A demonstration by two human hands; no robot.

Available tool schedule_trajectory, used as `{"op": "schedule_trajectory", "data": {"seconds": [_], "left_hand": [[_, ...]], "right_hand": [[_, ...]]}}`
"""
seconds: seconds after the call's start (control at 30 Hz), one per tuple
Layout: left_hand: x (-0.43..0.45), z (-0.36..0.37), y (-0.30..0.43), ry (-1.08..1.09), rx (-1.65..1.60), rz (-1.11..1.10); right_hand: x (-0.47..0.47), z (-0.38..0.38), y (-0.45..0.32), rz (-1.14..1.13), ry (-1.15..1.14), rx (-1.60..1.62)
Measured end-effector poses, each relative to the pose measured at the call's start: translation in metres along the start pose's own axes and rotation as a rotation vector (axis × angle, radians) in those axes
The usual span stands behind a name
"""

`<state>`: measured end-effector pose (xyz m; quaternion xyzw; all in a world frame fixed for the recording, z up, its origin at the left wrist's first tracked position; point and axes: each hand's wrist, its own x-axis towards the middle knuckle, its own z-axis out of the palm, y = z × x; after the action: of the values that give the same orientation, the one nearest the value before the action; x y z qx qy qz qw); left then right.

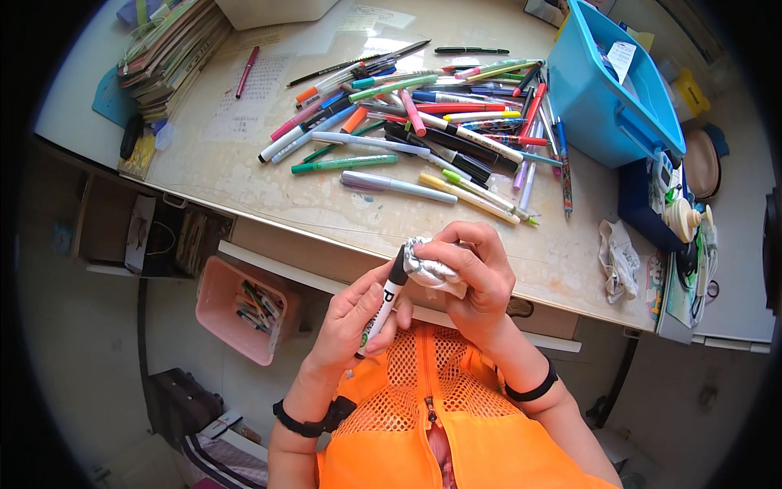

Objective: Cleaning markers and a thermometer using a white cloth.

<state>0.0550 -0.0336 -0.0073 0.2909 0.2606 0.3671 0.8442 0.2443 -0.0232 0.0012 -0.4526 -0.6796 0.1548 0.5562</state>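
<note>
My left hand (360,315) grips a permanent marker (382,308) with a white barrel and a black cap, tilted with its capped end up. In my right hand (482,269) is a crumpled white cloth (431,269) with dark stains, its edge against or very close to the marker's cap. Both hands are just in front of the desk's near edge. Beyond them, a loose heap of pens and markers (452,116) in many colours spreads over the desk (244,177). A lavender pen (397,186) and a cream pen (467,197) lie nearest my hands.
At the right stands a blue plastic bin (605,116), with a crumpled white tissue or cloth (618,260) nearer me. Stacked papers and booklets (171,61) rise at the left. Below the desk, a pink bin (229,324) holds several pens. One dark red pen (247,72) lies apart on handwritten paper.
</note>
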Motion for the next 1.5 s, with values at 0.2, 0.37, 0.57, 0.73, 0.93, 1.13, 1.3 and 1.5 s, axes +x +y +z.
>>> {"op": "schedule_trajectory", "data": {"seconds": [0.2,0.37,0.57,0.73,0.93,1.13,1.3,1.5], "left_hand": [[0.002,-0.009,-0.008,0.153,0.054,0.009],[0.001,-0.004,-0.003,0.047,-0.090,0.013],[0.004,0.004,0.002,0.122,-0.007,0.067],[0.000,-0.008,-0.007,0.084,0.091,0.046],[-0.004,-0.007,-0.008,0.151,-0.060,0.034],[-0.002,-0.004,-0.002,0.044,-0.104,-0.051],[-0.004,-0.003,0.005,0.032,-0.155,-0.107],[-0.004,-0.007,0.004,0.047,-0.046,0.141]], "right_hand": [[-0.013,0.011,-0.008,-0.161,-0.133,0.092],[0.001,0.008,0.000,0.026,-0.032,0.053],[-0.001,0.012,0.004,0.300,-0.009,0.268],[0.002,0.015,-0.005,0.277,0.024,0.182],[-0.011,0.018,-0.008,-0.127,-0.152,0.106],[-0.005,0.011,-0.007,0.015,-0.049,0.065],[-0.005,0.010,-0.003,0.039,-0.093,0.056],[-0.009,-0.002,0.011,0.560,-0.051,0.521]]}}
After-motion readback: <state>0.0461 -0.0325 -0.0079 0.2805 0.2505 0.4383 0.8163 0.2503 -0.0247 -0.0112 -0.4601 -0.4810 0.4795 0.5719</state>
